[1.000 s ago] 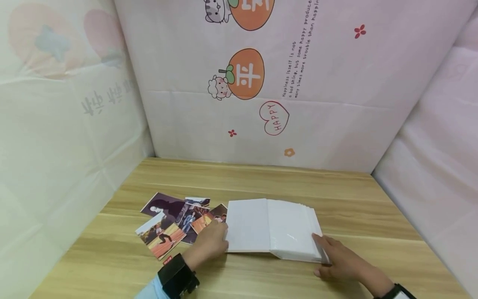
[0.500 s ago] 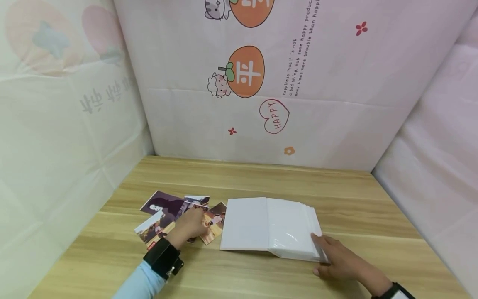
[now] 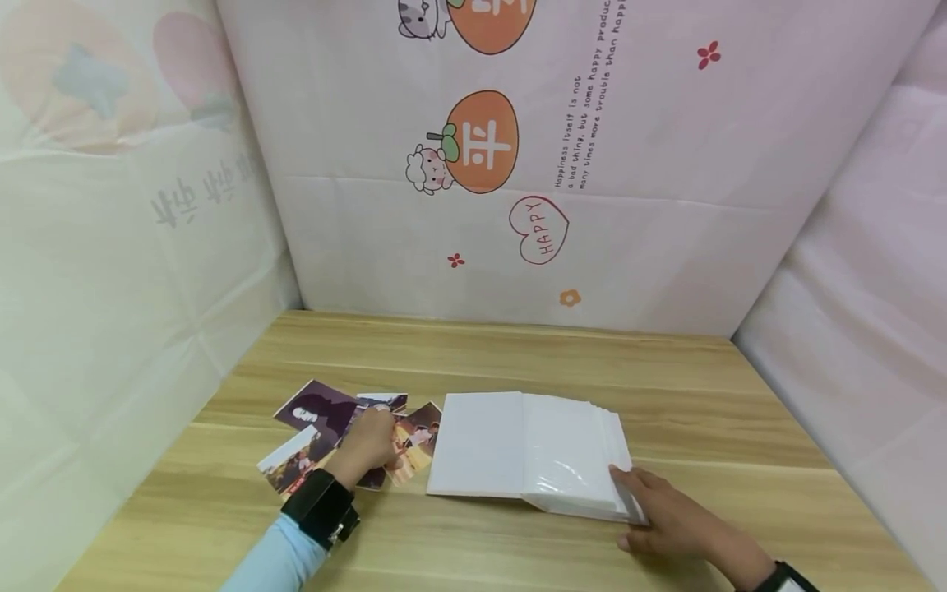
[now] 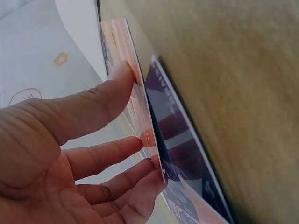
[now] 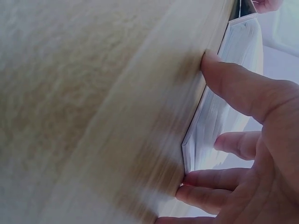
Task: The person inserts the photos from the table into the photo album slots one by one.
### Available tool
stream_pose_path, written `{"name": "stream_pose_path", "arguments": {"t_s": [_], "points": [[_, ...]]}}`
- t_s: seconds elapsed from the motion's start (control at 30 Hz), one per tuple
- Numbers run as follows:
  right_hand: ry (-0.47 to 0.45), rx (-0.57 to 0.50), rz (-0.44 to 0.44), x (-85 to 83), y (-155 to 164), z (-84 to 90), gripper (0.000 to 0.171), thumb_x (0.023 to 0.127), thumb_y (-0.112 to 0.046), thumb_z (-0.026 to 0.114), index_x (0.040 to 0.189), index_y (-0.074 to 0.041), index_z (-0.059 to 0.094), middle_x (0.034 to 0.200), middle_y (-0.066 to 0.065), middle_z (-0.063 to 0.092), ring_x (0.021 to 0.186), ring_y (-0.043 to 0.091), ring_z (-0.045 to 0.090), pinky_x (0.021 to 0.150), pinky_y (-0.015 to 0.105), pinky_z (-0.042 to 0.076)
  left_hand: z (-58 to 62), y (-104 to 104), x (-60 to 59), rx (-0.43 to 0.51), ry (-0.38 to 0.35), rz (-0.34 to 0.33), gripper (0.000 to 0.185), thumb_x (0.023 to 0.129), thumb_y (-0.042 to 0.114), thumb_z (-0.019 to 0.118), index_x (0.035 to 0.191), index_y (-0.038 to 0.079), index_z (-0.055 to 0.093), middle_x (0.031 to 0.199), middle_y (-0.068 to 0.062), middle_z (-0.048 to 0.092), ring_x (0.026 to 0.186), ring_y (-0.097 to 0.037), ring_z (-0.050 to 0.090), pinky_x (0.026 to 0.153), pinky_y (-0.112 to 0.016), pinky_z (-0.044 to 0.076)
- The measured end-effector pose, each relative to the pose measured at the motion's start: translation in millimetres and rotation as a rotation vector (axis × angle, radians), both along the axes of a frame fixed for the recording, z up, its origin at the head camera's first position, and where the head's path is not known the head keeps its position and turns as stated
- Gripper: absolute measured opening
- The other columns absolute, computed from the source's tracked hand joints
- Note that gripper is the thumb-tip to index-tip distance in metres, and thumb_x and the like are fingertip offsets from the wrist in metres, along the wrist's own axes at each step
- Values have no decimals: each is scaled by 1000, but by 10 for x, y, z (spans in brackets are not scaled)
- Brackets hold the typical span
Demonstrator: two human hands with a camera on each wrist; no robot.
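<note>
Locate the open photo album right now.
In the head view the white photo album lies open mid-table, right of the loose photos, its right edge under the right hand.

Your surface (image 3: 666, 395) is pale wood with a streaked grain and a smooth, matt finish. The album (image 3: 528, 452) lying open on it has white pages in clear plastic sleeves; you can see a soft glossy sheen on the right-hand page. The photos (image 3: 318, 427) beside it are thin printed paper, slick and slightly shiny, and the one in your left hand (image 4: 70, 154) shows a crisp, flat edge. The cloth (image 3: 666, 189) on the walls around you is matt printed fabric, lightly creased.
</note>
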State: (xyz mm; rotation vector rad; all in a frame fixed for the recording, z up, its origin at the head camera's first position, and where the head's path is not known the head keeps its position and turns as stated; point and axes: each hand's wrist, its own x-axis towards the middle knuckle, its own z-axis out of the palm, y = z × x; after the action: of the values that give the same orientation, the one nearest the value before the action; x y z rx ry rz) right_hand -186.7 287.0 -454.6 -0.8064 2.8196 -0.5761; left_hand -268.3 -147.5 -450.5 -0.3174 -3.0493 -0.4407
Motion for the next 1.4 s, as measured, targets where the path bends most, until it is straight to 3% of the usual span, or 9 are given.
{"name": "stream_pose_path", "arguments": {"t_s": [0.23, 0.37, 0.53, 0.63, 0.73, 1.13, 1.4], "points": [[2, -1, 5, -15, 18, -36, 86, 76, -42, 73, 137, 6, 35, 126, 40, 36, 110, 53, 41, 82, 62, 38, 50, -27, 8, 41, -61, 52, 42, 48, 17, 89, 71, 7, 56, 74, -9, 53, 69, -27, 51, 61, -41, 44], [4, -8, 5, -10, 23, -37, 86, 76, -41, 73, 137, 6, 35, 126, 41, 36, 110, 53, 41, 82, 62, 39, 110, -84, 24, 88, -83, 96, 30, 57, 8, 82, 72, 8, 56, 71, -6, 52, 63, -23, 48, 51, -35, 39], [7, -8, 2, 1, 12, -22, 86, 76, -40, 73, 138, 6, 34, 126, 42, 35, 110, 53, 41, 82, 62, 39, 149, -220, 15, 212, -89, 86, 12, 66, -3, 64, 73, 4, 58, 72, -5, 53, 60, -20, 44, 51, -30, 36], [6, -6, 3, 1, 12, -20, 86, 77, -41, 73, 137, 6, 34, 126, 41, 35, 110, 53, 41, 82, 62, 38, 193, -296, 28, 286, -99, 71, 12, 71, -4, 62, 82, 0, 65, 79, -8, 59, 64, -20, 49, 53, -30, 42], [3, -4, 5, 2, 12, -17, 86, 77, -41, 73, 137, 7, 34, 126, 42, 35, 110, 53, 41, 82, 62, 38, 261, -348, 50, 333, -101, 75, 10, 73, -3, 60, 79, 1, 66, 77, -7, 59, 62, -19, 50, 51, -29, 42], [-19, -10, -7, 9, -4, 4, 87, 76, -39, 75, 137, 7, 33, 126, 42, 33, 111, 54, 39, 83, 63, 38, 362, -461, 130, 436, -92, 121, 11, 75, -5, 56, 84, -3, 62, 81, -9, 58, 62, -19, 51, 50, -29, 43], [0, -19, -6, 15, -10, -8, 86, 76, -37, 75, 137, 7, 33, 125, 43, 34, 111, 55, 39, 83, 63, 38, 364, -474, 135, 430, -78, 134, 15, 75, -7, 52, 87, -3, 60, 80, -9, 56, 64, -20, 51, 51, -29, 43]]}}
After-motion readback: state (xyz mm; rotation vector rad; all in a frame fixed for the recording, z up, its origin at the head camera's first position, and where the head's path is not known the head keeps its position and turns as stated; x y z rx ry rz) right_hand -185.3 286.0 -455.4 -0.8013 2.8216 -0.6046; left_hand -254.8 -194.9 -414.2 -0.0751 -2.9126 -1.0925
